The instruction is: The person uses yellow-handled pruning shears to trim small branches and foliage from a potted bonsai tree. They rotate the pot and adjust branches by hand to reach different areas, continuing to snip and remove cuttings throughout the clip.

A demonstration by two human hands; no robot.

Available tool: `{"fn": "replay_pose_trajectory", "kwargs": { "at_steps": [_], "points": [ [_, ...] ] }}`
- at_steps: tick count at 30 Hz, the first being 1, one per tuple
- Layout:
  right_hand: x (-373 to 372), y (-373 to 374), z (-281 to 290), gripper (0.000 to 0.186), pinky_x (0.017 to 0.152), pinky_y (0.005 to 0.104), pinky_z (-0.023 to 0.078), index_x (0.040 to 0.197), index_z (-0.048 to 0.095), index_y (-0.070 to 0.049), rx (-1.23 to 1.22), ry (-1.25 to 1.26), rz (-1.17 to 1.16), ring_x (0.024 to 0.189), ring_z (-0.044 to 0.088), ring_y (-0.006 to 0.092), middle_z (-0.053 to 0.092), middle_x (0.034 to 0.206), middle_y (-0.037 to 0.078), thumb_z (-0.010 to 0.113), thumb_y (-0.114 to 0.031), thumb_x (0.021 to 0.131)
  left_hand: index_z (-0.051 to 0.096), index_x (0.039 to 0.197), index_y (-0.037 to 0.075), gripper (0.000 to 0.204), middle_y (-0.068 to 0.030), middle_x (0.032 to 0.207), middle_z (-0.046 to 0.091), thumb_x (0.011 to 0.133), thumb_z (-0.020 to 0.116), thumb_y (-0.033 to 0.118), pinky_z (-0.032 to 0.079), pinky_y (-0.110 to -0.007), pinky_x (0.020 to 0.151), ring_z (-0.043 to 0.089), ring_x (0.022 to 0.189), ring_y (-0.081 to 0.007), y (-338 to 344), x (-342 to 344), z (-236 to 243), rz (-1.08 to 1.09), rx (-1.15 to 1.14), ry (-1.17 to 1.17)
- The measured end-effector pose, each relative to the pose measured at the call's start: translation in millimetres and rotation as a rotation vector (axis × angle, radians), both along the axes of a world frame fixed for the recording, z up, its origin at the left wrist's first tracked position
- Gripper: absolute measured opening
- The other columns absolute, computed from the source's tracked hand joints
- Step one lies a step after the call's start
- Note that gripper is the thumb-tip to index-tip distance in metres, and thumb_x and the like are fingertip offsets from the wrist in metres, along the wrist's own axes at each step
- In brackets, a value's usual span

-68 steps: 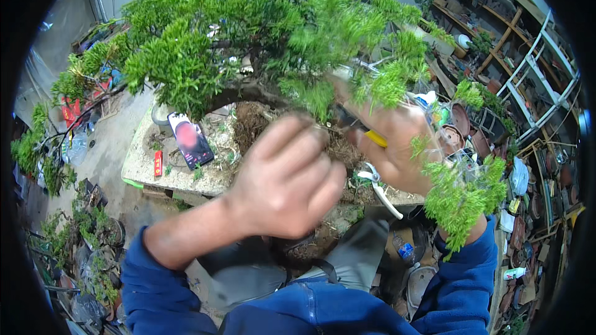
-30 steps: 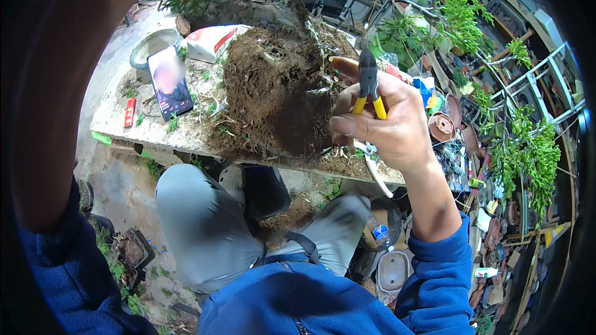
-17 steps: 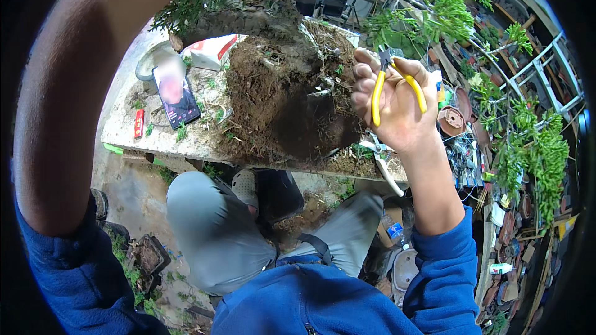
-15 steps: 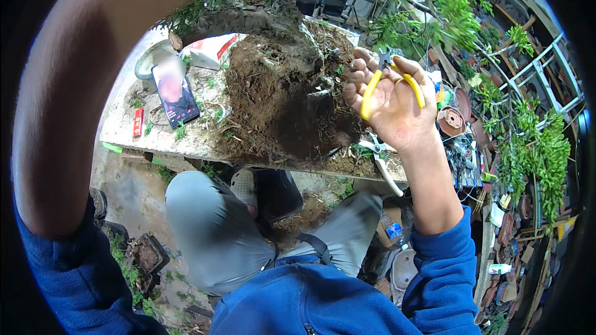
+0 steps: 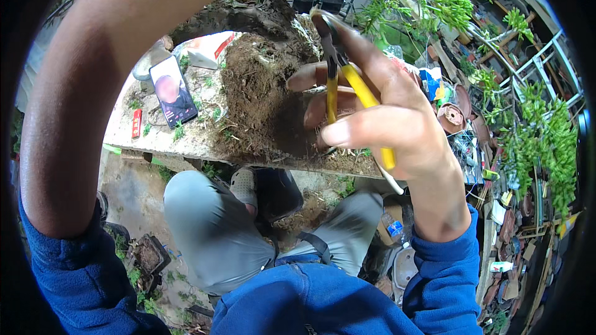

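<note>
My right hand (image 5: 406, 124) is closed around cutting pliers (image 5: 362, 89) with yellow handles and a dark metal head. Their jaws point up, toward the top of the view. Behind the fingers lies a mass of brown soil and fine roots (image 5: 251, 93) on a pale stone-like bench (image 5: 202, 142), beside a thick dark trunk (image 5: 267, 18). My left forearm (image 5: 68, 111) arches across the upper left and leaves by the top edge, so the left hand is out of sight. Green conifer sprigs (image 5: 444, 0) hang at the upper right.
On the bench's left lie a phone (image 5: 174, 102) with a lit screen, a small red packet (image 5: 136, 124) and a white-and-red box (image 5: 208, 49). A pale tool handle (image 5: 391, 181) sticks past the front edge. Pots (image 5: 451, 118) and clutter crowd the right.
My right hand has turned from palm up to gripping the pliers, and has come higher and nearer the camera. The left forearm has shifted slightly, with its hand out of view.
</note>
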State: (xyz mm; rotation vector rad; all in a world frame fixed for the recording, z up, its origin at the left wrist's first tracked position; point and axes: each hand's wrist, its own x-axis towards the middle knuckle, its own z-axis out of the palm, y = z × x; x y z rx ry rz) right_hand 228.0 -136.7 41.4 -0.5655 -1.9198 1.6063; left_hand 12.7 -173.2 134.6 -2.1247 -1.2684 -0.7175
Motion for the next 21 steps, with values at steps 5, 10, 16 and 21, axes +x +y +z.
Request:
{"fn": "replay_pose_trajectory", "kwargs": {
  "at_steps": [5,10,16,21],
  "points": [
    [-7.0,0.4,16.6,0.099,0.084,0.0330,0.055,0.165,0.029,-0.010,0.500,-0.014,-0.239,0.099,0.064,0.0183,0.063,0.129,0.019,0.068,-0.006,0.074,0.072,0.101,-0.004,0.021,-0.0184,0.090,0.071,0.083,0.064,0.000,0.057,-0.038,0.075,0.072,0.087,-0.0265,-1.9,0.6,2.5,0.001,-0.011,-0.025],
    [-2.8,3.7,21.7,0.094,0.081,0.0363,0.056,0.162,0.035,-0.005,0.306,0.302,-0.141,0.098,0.066,0.0241,0.059,0.131,0.030,0.067,-0.009,0.074,0.073,0.101,-0.003,0.022,-0.0188,0.091,0.072,0.082,0.064,0.000,0.057,-0.037,0.074,0.072,0.086,-0.0263,-2.4,-2.9,3.5,-0.008,-0.016,-0.084],
    [4.4,3.6,36.6,0.091,0.077,0.0379,0.055,0.155,0.045,0.000,0.243,0.234,-0.099,0.093,0.066,0.0259,0.059,0.132,0.032,0.066,-0.017,0.068,0.074,0.089,-0.004,0.014,-0.0192,0.092,0.072,0.079,0.064,-0.001,0.056,-0.036,0.074,0.072,0.087,-0.0260,-11.0,17.8,15.6,0.132,-0.078,-0.397],
    [9.5,4.0,44.4,0.096,0.075,0.0394,0.056,0.156,0.040,0.005,0.130,0.285,-0.100,0.093,0.066,0.0263,0.061,0.131,0.028,0.065,-0.018,0.066,0.072,0.082,-0.004,0.009,-0.0184,0.097,0.072,0.077,0.066,-0.001,0.057,-0.037,0.079,0.071,0.088,-0.0302,-17.3,11.4,13.9,-0.082,0.019,-0.087]
  ]
}}
